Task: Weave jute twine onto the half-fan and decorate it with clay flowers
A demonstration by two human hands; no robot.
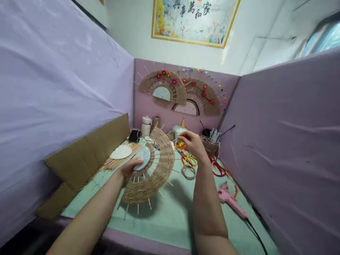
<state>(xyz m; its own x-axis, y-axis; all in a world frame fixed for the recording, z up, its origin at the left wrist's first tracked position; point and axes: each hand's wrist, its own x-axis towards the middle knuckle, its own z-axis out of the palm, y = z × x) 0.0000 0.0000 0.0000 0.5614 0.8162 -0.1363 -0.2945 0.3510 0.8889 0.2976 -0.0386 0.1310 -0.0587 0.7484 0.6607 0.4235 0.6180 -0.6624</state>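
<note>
My left hand [130, 167] grips a woven twine fan [156, 166] by its pale blue centre and holds it up above the green mat [170, 216]. Thin wooden sticks poke out past the fan's rim. My right hand [193, 142] is raised to the right of the fan's upper edge, with the fingers pinched together. What they pinch is too small to make out. Below the right hand lie yellow-handled scissors [189, 160] and a coil of twine [188, 173].
A pink glue gun [231, 202] with a black cord lies at the right. Two finished fans [183, 92] hang on the back panel. A white bottle [146, 126], a holder of tools [212, 141], a white semicircle [120, 152] and cardboard [87, 156] stand around.
</note>
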